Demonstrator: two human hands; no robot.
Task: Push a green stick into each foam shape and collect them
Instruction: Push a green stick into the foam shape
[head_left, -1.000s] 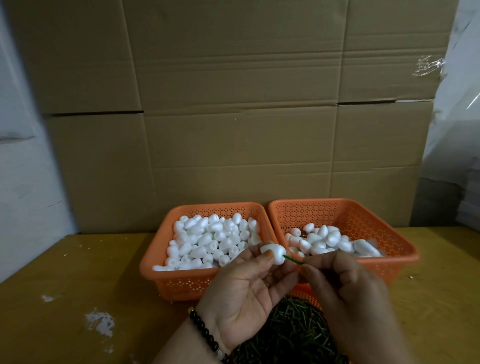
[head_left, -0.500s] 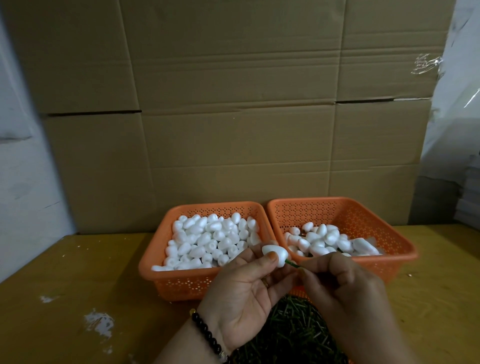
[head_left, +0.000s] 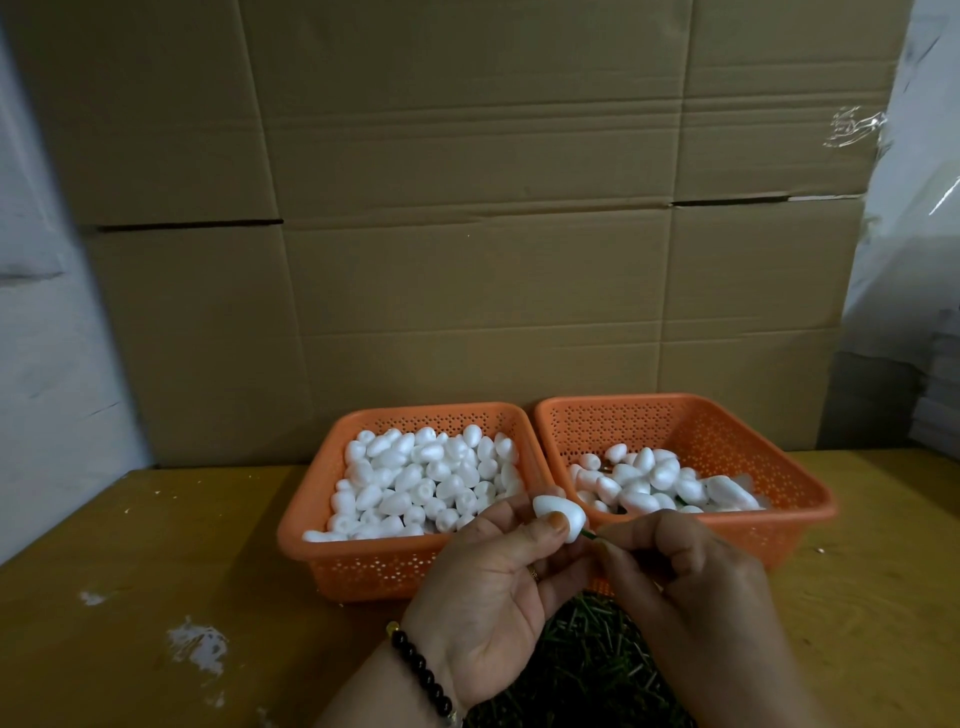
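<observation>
Head view: left hand (head_left: 493, 587) fingers pinch the foam shape (head_left: 560, 514); right hand (head_left: 670, 561) fingers clamp the green stick (head_left: 589, 534) just beside. Foam looks light, dentable; hold its sides gently.

two orange perforated plastic baskets (head_left: 540, 431), side by side. white foam egg shapes (head_left: 431, 478): way too many to count. loose green sticks (head_left: 587, 660): big pile, same. two hands (head_left: 493, 587).
</observation>
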